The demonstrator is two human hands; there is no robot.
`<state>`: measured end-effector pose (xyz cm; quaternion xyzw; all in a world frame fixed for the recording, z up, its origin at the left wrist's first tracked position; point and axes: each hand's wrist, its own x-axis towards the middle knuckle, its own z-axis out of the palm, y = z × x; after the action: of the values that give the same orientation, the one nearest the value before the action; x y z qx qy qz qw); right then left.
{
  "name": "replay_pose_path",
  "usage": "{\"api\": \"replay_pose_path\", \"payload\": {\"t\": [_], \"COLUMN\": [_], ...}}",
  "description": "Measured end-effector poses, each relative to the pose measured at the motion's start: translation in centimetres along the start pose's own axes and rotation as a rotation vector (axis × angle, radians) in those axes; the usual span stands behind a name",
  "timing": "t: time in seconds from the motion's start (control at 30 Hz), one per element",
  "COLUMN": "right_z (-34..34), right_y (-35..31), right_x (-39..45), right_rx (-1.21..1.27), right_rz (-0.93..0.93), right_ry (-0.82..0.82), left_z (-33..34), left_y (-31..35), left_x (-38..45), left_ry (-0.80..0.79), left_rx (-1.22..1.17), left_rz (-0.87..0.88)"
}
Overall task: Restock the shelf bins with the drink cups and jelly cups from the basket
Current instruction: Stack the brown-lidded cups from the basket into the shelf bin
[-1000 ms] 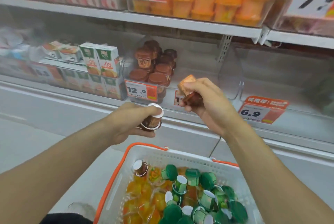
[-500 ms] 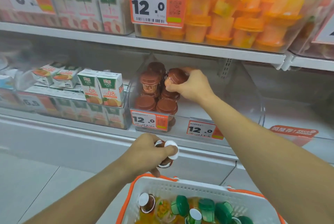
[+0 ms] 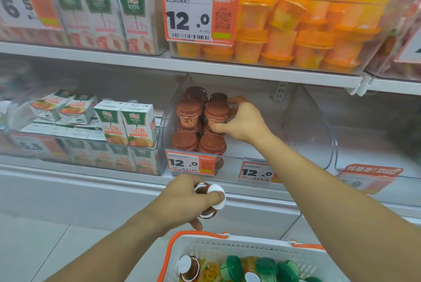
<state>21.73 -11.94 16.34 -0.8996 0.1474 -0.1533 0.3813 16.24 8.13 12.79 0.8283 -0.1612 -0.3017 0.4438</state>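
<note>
At centre frame my right hand (image 3: 242, 122) curls round a brown-lidded round plastic cup (image 3: 216, 113), steadying it atop the stack in the clear plastic shelf bin (image 3: 168, 117). Below, my left hand (image 3: 189, 199) grips a white-lidded brown drink cup (image 3: 210, 199), held ready above the white orange-rimmed basket (image 3: 250, 245) at the bottom.

Right hand (image 3: 243, 122) reaching forward (fingers curled); left hand (image 3: 193, 199) clenched.

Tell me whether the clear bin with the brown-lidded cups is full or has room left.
Room left. The brown-lidded cups crowd the left side of the clear bin; its right side, past the right hand, is bare floor.
</note>
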Motion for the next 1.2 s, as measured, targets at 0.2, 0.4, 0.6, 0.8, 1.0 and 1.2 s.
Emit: {"api": "replay_pose_path", "payload": {"t": [0.2, 0.4, 0.6, 0.8, 1.0, 1.2], "right_z": [-1.5, -4.4, -5.0, -4.6, -4.1, -3.8], "right_y": [-0.2, -0.6, 0.2, 0.8, 0.9, 2.3], "right_x": [-1.8, -9.1, -13.2, -12.3, -11.0, -9.7], "right_rx": [0.010, 0.326, 0.642, 0.627, 0.318, -0.182], "right_rz": [0.011, -0.047, 0.061, 0.009, -0.232, -0.361], "right_ry": [0.013, -0.117, -0.331, -0.225, -0.243, -0.169], "left_z": [-0.2, 0.2, 2.0, 0.7, -1.6, -3.4], "left_y": [1.9, 3.4, 4.3, 6.7, 5.7, 4.7], "left_x": [-1.9, -2.4, -2.1, -2.6, -1.7, 1.5], "left_ry": [0.089, 0.415, 0.437, 0.167, 0.275, 0.789], "left_rx": [-0.090, -0.101, 0.126, -0.229, -0.150, 0.169], "left_rz": [0.080, 0.432, 0.787, 0.514, 0.477, 0.487]}}
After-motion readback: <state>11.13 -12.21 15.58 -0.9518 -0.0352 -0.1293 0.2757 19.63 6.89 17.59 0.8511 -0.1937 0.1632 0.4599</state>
